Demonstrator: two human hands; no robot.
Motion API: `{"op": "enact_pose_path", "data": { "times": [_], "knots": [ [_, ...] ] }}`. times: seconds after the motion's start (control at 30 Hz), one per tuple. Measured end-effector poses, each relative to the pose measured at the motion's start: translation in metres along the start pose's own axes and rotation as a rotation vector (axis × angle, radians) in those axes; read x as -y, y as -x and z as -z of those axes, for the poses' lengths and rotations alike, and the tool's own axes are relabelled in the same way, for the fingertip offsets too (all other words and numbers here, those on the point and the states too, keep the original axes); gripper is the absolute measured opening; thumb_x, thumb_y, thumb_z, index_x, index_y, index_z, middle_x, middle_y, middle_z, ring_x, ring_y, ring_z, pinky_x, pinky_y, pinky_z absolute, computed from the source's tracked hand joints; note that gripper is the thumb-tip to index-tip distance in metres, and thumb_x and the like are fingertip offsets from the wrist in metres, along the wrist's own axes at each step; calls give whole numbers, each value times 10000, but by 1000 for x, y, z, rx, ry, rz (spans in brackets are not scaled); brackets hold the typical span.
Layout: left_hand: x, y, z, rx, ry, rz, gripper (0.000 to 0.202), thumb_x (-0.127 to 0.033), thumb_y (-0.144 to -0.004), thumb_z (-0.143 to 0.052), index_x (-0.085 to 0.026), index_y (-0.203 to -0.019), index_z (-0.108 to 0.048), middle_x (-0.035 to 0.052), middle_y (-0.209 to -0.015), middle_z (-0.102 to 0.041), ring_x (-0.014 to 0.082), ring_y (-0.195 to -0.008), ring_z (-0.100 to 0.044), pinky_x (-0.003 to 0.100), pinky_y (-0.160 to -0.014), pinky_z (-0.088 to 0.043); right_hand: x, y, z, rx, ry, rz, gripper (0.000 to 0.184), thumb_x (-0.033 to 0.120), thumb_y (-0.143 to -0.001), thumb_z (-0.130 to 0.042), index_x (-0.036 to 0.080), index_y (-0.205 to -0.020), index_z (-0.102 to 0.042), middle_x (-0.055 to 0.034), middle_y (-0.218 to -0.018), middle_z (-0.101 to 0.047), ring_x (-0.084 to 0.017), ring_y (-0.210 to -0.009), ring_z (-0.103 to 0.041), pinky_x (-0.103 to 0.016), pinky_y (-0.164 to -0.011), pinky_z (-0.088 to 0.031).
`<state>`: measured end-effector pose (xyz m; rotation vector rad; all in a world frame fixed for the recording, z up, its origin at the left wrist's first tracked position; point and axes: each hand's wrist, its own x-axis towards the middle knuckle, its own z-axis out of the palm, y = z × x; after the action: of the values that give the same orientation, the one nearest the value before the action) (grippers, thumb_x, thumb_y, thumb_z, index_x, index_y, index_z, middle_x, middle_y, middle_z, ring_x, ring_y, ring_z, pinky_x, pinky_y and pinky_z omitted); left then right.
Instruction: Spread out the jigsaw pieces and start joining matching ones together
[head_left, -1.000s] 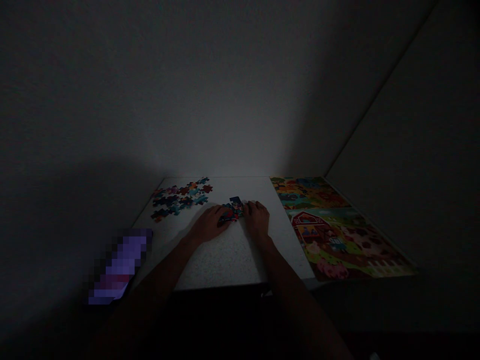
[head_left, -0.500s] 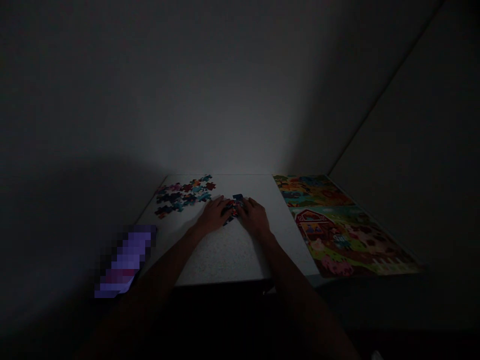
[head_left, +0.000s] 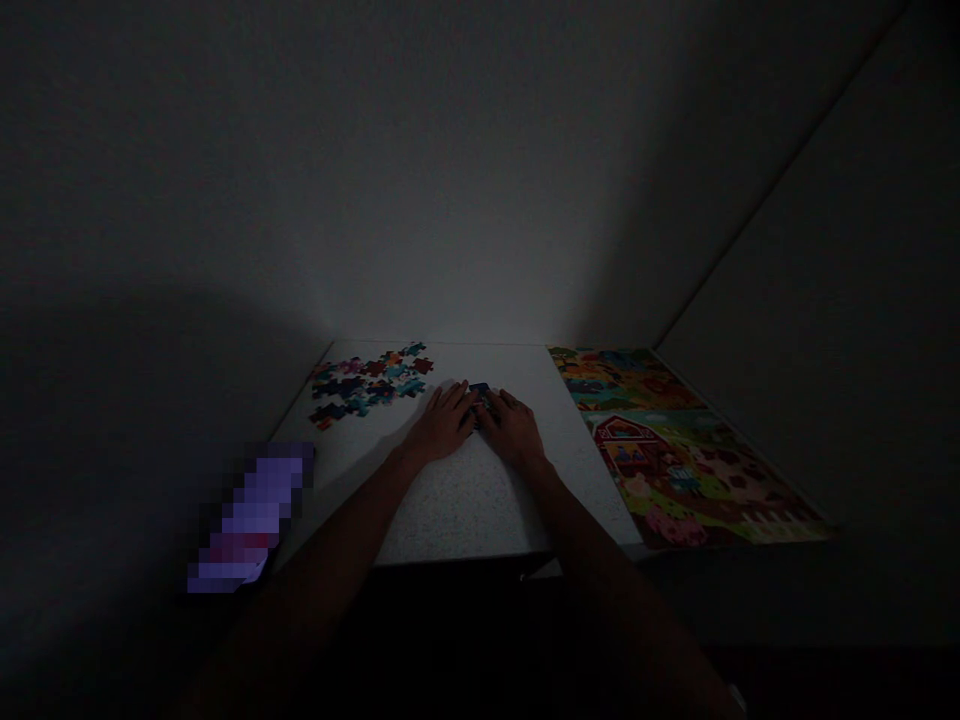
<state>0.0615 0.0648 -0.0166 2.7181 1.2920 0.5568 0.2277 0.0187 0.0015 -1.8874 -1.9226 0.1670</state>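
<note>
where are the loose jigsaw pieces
In the head view, the loose jigsaw pieces lie scattered at the back left of the white table, just beyond the left hand, with the farm-scene picture off to the right.

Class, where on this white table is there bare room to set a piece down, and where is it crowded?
Widest free patch: white tabletop in front of the left hand and right hand. A narrower strip separates the right hand from the farm-scene puzzle. Crowded: the loose jigsaw pieces, and the pieces between the hands.

puzzle pieces (head_left: 480, 394) between hands (head_left: 442, 425): mostly hidden | purple object (head_left: 251, 520): pixelated
</note>
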Motion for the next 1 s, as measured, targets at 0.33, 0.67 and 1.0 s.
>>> {"op": "enact_pose_path", "data": {
  "times": [0.33,0.67,1.0],
  "knots": [
    [-3,4,0,-52,-6,40,477,-353,-976,-401,-149,-1399,-481,176,-1483,-468,318,-1403,-390,556,-1169,-258,1,-4,-4,0,68,-166,627,566,-992,-330,181,-1479,-418,-174,-1529,-407,-305,-1438,-309,-532,-1169,-147],
    [-17,25,2,-110,-34,43,448,-340,-956,-437,-177,-1363,-530,146,-1493,-464,327,-1443,-322,565,-1187,-221,3,-3,-4,-68,112,-319,592,529,-992,-353,164,-1444,-465,-211,-1531,-385,-348,-1436,-303,-600,-1153,-108],
    [-32,46,5,-67,-38,-14,519,-439,-952,-462,-166,-1390,-507,165,-1514,-435,333,-1435,-340,575,-1180,-229,53,117,85,-385,-766,138,295,399,-909,-445,288,-1054,-678,-93,-1059,-682,-248,-1047,-628,-454,-917,-512]
  ]
}}
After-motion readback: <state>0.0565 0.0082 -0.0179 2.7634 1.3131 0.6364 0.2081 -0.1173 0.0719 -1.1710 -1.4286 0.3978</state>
